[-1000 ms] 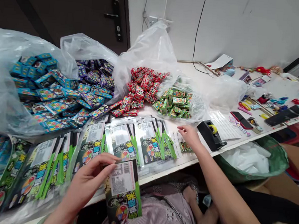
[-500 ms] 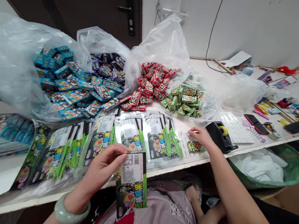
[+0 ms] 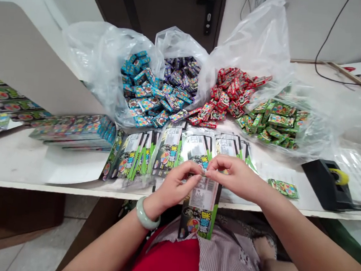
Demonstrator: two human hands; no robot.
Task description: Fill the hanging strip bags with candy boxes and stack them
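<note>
Pinching one packet [image 3: 199, 209] top: left hand [image 3: 171, 189], right hand [image 3: 236, 178]; fanned packets [image 3: 169, 149] behind, tape dispenser [image 3: 328, 184] beside

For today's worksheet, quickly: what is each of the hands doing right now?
Left hand: closed, pinching the packet at its top.
Right hand: closed on the same packet.

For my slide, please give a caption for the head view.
Left hand and right hand pinch a green packet before bags of coloured boxes.

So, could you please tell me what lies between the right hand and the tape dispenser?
One small green packet, lying flat on the table; the head view shows it.
</note>
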